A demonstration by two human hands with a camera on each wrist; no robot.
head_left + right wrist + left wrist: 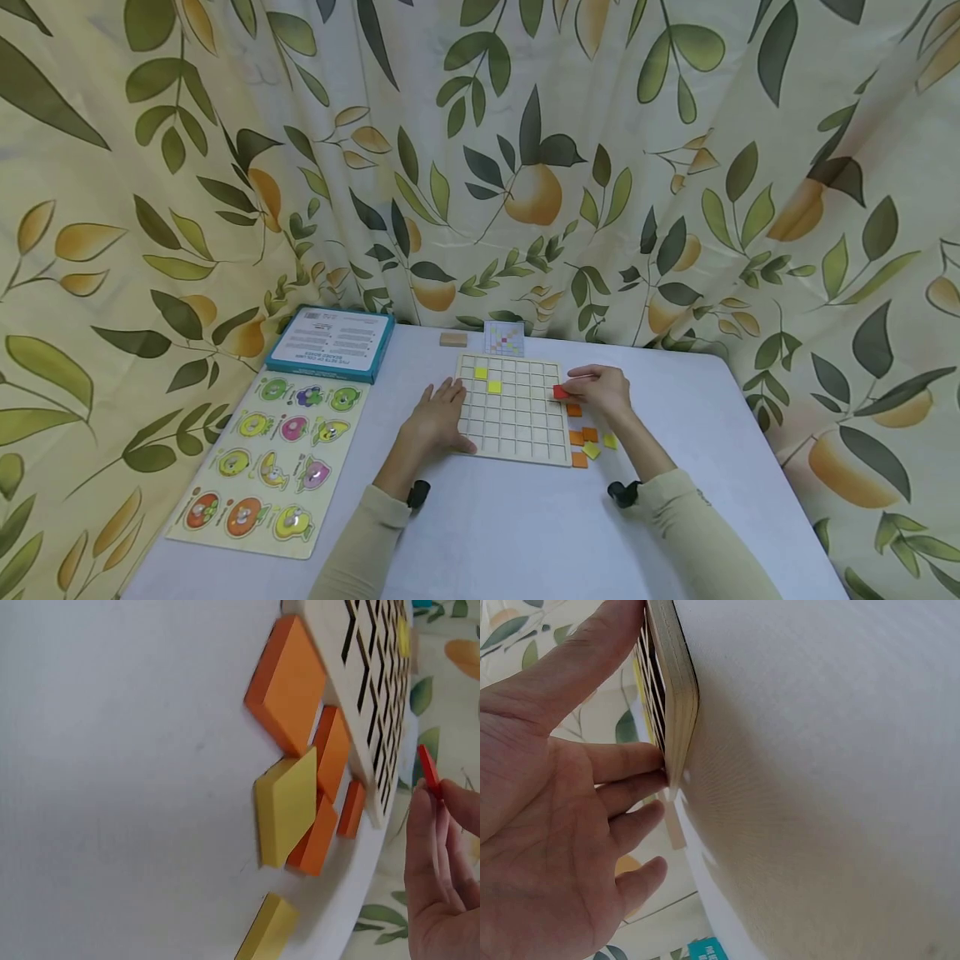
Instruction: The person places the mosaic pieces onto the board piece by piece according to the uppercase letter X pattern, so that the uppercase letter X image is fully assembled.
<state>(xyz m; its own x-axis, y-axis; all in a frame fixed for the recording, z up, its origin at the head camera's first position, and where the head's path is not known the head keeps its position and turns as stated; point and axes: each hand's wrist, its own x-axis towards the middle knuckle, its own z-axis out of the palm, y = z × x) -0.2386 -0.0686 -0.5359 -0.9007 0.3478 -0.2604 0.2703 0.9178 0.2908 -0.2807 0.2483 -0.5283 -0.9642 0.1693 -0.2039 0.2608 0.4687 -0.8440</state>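
Observation:
A pale wooden grid board (517, 429) lies on the white table, with two yellow square tiles (494, 387) in its upper left cells. My left hand (431, 419) rests against the board's left side, fingers and thumb extended along its edge. Between thumb and fingertips, my right hand (603, 390) pinches a red square tile (559, 392) over the board's right edge. The right wrist view shows that red tile (429, 771) raised and tilted. Several loose orange tiles (289, 686) lie beside the board, with a yellow tile (289, 806) leaning on them.
Behind the board stands a small card with a coloured grid pattern (504, 338), and left of it lies a wooden block (453, 339). A blue-edged box (330, 343) and a fruit picture board (251, 454) occupy the table's left. A leafy curtain (480, 167) hangs behind.

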